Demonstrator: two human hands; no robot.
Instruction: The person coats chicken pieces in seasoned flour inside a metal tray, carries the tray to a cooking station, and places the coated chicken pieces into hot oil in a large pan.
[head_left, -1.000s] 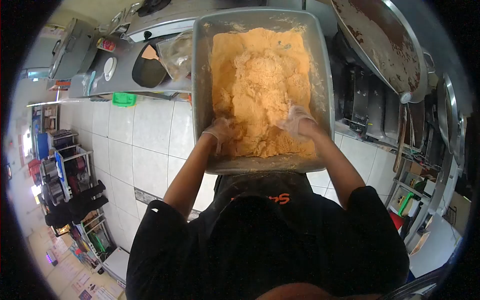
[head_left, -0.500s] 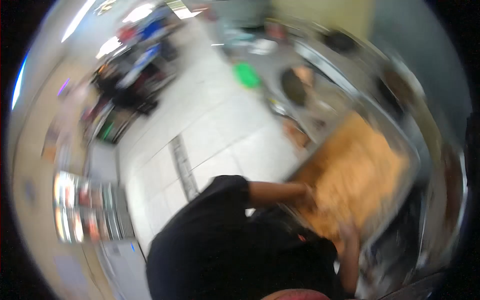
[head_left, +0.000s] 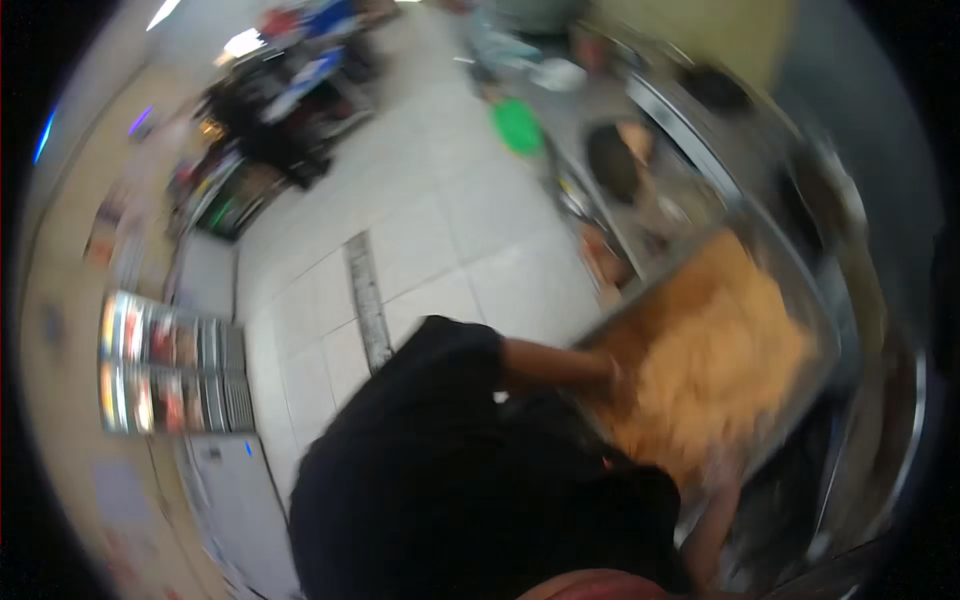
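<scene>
A large metal tray [head_left: 835,340] holds a heap of orange, crumbly or powdery-looking stuff [head_left: 720,340]. My left hand [head_left: 622,382] is at the tray's left side, against the darker orange part of the heap, its fingers blurred and partly buried. My right hand [head_left: 722,468] is at the tray's near edge, beside the heap, smeared by motion. Whether either hand grips anything is not visible. My black sleeves and shirt [head_left: 480,460] fill the lower middle.
Beyond the tray is a counter with a dark round pan-like thing [head_left: 612,165] and a white bowl-like thing [head_left: 558,74]. A green object [head_left: 517,127] is near the counter's edge. Pale floor tiles [head_left: 420,220] stretch left, toward a lit display fridge [head_left: 165,365].
My right hand has shifted away from the heap's middle toward the tray's near right edge. My left hand stays at about the same place. The whole view has tilted slightly.
</scene>
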